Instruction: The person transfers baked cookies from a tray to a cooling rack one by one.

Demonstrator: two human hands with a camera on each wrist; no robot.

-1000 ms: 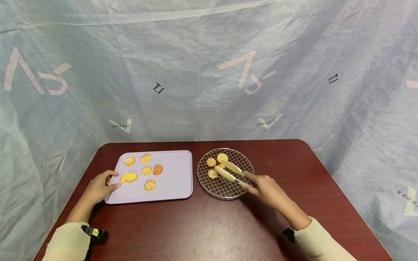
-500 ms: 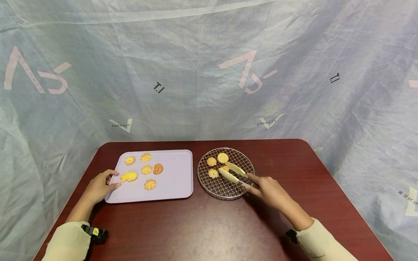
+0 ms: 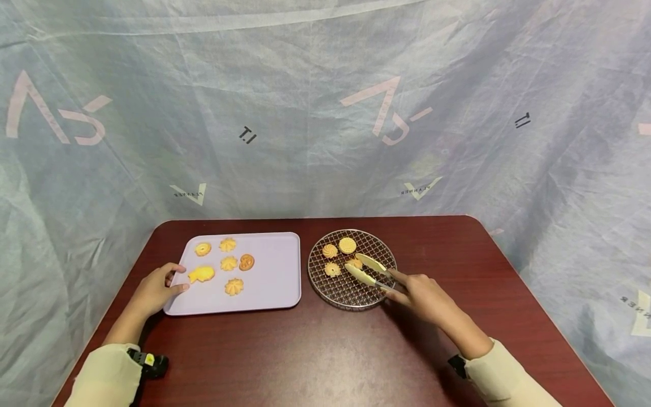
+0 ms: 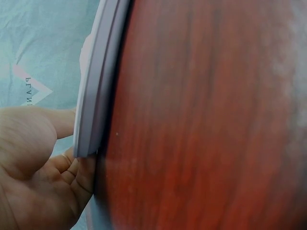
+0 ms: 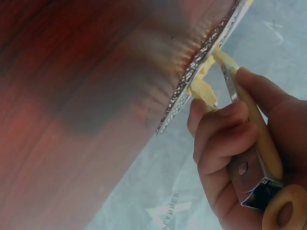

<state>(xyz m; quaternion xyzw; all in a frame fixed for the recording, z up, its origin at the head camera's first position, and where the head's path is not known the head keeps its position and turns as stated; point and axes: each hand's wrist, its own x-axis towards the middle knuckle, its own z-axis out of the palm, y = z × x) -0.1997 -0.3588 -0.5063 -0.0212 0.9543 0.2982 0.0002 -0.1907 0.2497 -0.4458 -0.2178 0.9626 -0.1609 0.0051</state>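
Here, the right hand (image 3: 427, 296) holds tongs (image 3: 362, 276) before cloth (image 3: 305, 102) printed "PLANNER" (image 3: 416, 193).

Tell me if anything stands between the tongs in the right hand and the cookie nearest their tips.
Nothing visible does. The tongs in the right hand have their tips spread around that cookie on the wire rack.

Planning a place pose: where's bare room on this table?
Free: tray between pretzel cookie and right rim; table in front of tray and rack; table right of rack, beyond right hand. Crowded: tray's left and middle, with five other cookies and left hand; rack's middle and left, with tongs and four more cookies.
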